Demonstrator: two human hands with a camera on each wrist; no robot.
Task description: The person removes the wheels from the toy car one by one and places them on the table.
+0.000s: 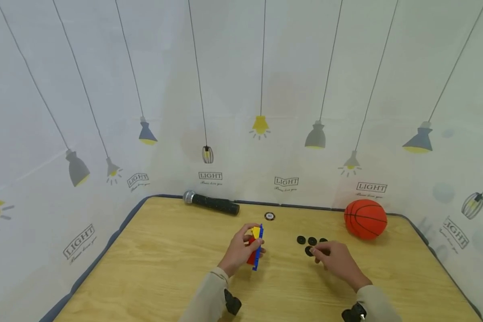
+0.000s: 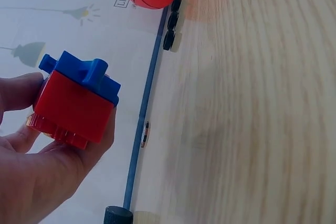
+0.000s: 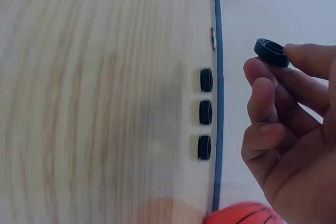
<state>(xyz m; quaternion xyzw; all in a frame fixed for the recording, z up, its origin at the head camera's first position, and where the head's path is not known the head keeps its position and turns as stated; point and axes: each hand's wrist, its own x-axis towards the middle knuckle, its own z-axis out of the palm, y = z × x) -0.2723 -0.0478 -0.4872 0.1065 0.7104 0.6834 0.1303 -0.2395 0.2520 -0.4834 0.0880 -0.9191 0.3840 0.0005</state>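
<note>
My left hand (image 1: 238,250) grips a small toy built of red, yellow and blue bricks (image 1: 256,245) above the table. In the left wrist view, the toy's red side (image 2: 75,107) faces the camera, and its blue base (image 2: 86,74) has round stubs standing out. Over to the right, my right hand (image 1: 340,261) pinches one black toy wheel (image 3: 271,52) between thumb and fingertips, its other fingers loosely curled. Three more black wheels, among them the leftmost wheel (image 1: 301,240), stand in a row on the table just beyond that hand.
A black microphone (image 1: 213,203) with a silver head lies at the table's back edge. Right of it is a poker chip (image 1: 269,216). A red toy basketball (image 1: 365,219) sits at the back right. Lamp-printed white sheeting (image 1: 241,89) encloses the wooden table (image 1: 145,259).
</note>
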